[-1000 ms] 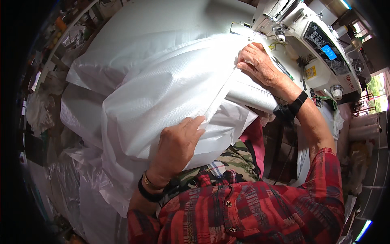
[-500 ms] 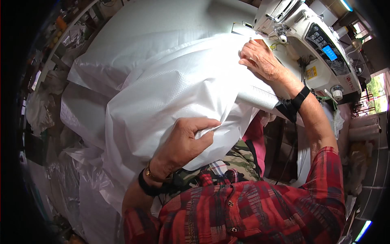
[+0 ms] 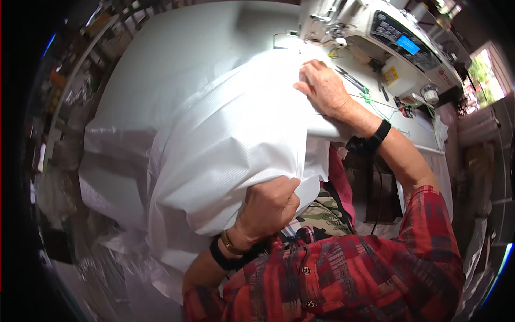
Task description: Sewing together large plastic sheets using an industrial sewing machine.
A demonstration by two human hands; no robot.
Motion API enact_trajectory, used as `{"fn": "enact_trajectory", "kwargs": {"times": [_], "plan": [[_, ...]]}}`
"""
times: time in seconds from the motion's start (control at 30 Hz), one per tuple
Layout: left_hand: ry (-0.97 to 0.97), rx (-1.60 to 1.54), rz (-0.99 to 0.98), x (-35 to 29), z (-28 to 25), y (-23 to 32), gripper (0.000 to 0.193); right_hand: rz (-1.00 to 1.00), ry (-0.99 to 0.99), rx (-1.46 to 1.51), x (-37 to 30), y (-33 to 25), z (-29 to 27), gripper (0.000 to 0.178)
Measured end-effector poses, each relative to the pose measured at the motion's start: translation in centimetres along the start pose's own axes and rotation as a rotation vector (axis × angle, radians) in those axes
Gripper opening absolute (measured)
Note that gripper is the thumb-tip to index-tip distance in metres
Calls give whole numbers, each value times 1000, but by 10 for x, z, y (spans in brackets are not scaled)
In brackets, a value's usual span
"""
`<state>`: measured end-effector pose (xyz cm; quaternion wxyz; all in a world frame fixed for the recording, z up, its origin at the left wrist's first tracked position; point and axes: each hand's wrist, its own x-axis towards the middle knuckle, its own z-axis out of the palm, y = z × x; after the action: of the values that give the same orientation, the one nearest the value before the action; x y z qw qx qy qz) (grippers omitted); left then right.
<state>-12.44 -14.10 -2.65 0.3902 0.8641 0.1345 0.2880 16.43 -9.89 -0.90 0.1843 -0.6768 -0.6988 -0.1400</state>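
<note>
A large sheet of thin white material (image 3: 214, 145) with a fine textured surface drapes over the work table and down across my lap. My left hand (image 3: 271, 206) is closed, pinching the sheet's edge close to my body. Up by the sewing machine (image 3: 370, 32), my right hand (image 3: 324, 88) has its fingers bent down and closed on the same edge. Between the two hands the edge runs fairly straight. Bright light falls on the sheet at the machine's needle area, where glare hides the detail.
Small scissors or snips (image 3: 351, 80) with green cord lie on the table right of my right hand. The machine's control panel (image 3: 405, 40) has a lit blue display. Crumpled clear plastic (image 3: 115, 257) hangs at the left. The pale tabletop (image 3: 188, 32) stretches behind the sheet.
My left hand has moved toward my body and closed more tightly, drawing the edge straighter. My right hand sits a little lower and further left in view. The snips have come into sight.
</note>
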Motion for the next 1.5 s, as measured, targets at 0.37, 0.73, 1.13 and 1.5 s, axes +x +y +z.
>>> {"fn": "enact_trajectory", "kwargs": {"times": [0.37, 0.73, 1.13, 1.5], "plan": [[-60, 211, 141, 44, 9, -17, 2, 87, 114, 113, -14, 5, 3, 27], [-56, 427, 125, 141, 0, -28, 15, 103, 116, 232, -16, 8, 4, 29], [19, 573, -19, 218, 2, -61, 21, 87, 114, 300, -11, 7, 1, 20], [307, 247, 93, 40, -5, 4, 35, 119, 87, 343, -26, 18, 4, 34]]}}
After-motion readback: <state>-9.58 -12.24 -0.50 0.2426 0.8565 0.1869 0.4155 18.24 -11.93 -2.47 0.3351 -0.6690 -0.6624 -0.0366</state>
